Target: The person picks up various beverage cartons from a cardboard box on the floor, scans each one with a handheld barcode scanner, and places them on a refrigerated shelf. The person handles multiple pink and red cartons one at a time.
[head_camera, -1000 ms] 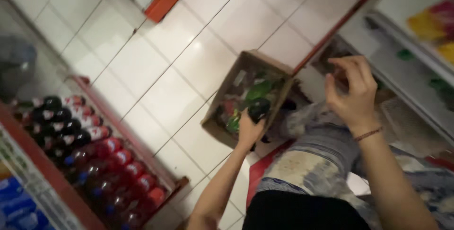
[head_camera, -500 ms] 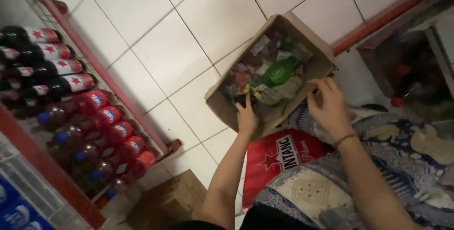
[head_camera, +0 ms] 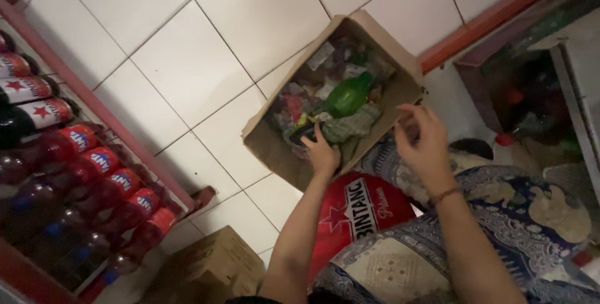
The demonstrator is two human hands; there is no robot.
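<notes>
An open cardboard box (head_camera: 275,148) lies tilted on the white tiled floor, holding a green bottle (head_camera: 347,96), crumpled wrappers and other litter. My left hand (head_camera: 322,153) reaches into the box's near side, its fingers closed on a dark object (head_camera: 304,132) among the wrappers. Just right of the box's near corner my right hand (head_camera: 422,138) hovers with the fingers apart and nothing in it; a thin band circles its wrist. My knees, in a blue patterned cloth (head_camera: 500,229), are below the box.
A red-edged shelf (head_camera: 119,129) at the left holds rows of red and dark soda bottles (head_camera: 94,173). A smaller closed carton (head_camera: 215,266) sits on the floor near it. A red bag (head_camera: 359,213) lies by my knee. Another low shelf (head_camera: 531,85) stands at the right.
My left hand, with the dark object, has gone from above the box down into it. My right hand has dropped from raised to beside the box. The view has swung left.
</notes>
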